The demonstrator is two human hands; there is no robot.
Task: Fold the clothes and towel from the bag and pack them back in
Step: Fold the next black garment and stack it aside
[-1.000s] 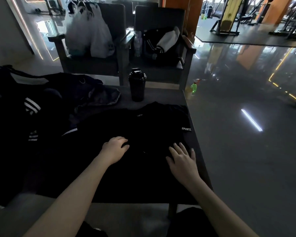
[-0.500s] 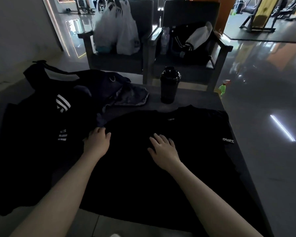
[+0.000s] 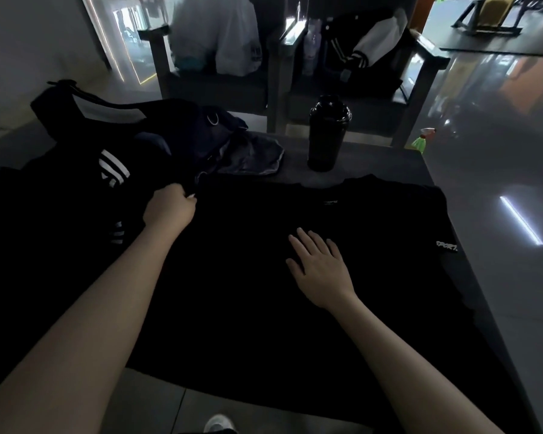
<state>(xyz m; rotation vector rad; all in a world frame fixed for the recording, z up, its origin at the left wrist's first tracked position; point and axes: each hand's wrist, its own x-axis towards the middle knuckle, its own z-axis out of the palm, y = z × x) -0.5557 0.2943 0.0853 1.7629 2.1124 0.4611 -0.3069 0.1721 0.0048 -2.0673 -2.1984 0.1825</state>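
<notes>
Shirt [image 3: 264, 292] lies spread on the table [image 3: 389, 162]; your left hand [image 3: 169, 209] pinches its far-left edge, right hand [image 3: 322, 266] presses flat mid-chest. Fold the pinched side across, palm anchored.

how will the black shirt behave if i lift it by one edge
Probably floppy: the shirt lies flat against the table, so it should sag from wherever the left hand pinches its edge. Likely light, as thin cloth. It may slide when tugged, which may be why the right hand presses flat on it.
</notes>
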